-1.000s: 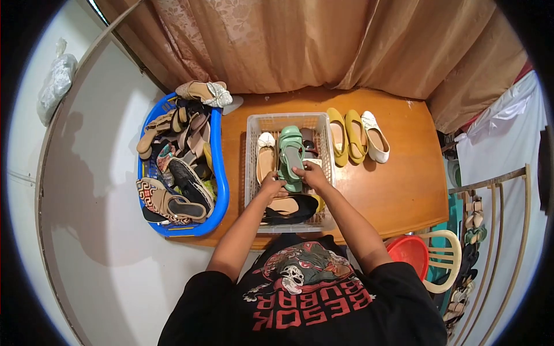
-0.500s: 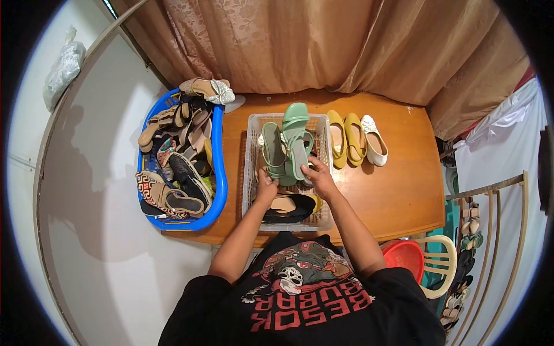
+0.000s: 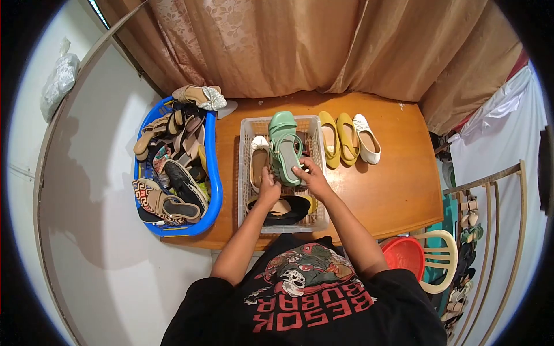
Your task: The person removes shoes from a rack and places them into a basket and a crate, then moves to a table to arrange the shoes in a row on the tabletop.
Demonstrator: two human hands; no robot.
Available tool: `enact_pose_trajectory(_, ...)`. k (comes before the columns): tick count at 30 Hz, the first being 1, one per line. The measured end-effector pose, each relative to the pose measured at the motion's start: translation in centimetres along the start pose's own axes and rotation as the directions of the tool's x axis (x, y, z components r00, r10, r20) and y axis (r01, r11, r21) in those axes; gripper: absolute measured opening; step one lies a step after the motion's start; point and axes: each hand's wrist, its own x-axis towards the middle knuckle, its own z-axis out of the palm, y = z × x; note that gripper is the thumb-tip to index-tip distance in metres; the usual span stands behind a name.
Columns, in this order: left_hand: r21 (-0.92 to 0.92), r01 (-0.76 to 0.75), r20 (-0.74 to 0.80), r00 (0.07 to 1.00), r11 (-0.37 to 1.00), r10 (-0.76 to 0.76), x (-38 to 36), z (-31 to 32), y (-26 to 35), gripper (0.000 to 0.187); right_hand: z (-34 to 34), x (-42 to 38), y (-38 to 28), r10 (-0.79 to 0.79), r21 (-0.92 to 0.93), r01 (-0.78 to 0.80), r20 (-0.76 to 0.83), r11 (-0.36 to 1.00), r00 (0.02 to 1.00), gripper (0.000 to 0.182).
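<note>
Both hands were in the white basket point(image 3: 247, 173), gripping the green sandals point(image 3: 285, 149) together. The left hand point(image 3: 269, 189) clutched the heel end from the left, and the right hand point(image 3: 312, 178) pinched it from the right. Black flats point(image 3: 287, 210) lay just below the hands. Yellow flats point(image 3: 337, 138) sat to the right, and a blue basket point(image 3: 214, 173) of shoes stood well left.

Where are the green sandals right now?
The green sandals are in the middle of the head view, held in both hands over the white basket, between the blue basket on the left and the yellow shoes on the right.
</note>
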Motion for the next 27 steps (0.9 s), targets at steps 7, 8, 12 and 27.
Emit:
enact_pose_trajectory(7,-0.311,0.081,0.246,0.969,0.947,-0.002,0.0,0.0,-0.1,0.059,-0.5,-1.2,-3.8,0.211,0.174,-0.211,0.018,0.962,0.977,0.028)
enact_pose_trajectory(8,-0.315,0.082,0.251,0.968,0.946,-0.001,-0.3,0.2,0.3,0.059,-0.4,-1.5,-5.0,0.251,0.171,-0.258,0.061,0.951,0.966,0.028)
enact_pose_trajectory(12,-0.394,0.236,0.317,0.942,0.888,-0.110,-1.8,1.1,2.7,0.058,-0.8,-2.4,-3.4,0.095,0.091,-0.094,-0.005,0.991,0.995,0.024)
enact_pose_trajectory(27,-0.495,0.335,0.479,0.875,0.802,-0.070,0.4,2.2,3.5,0.069,-1.5,-4.6,-2.0,-0.265,-0.294,0.212,-0.152,0.932,0.952,0.022)
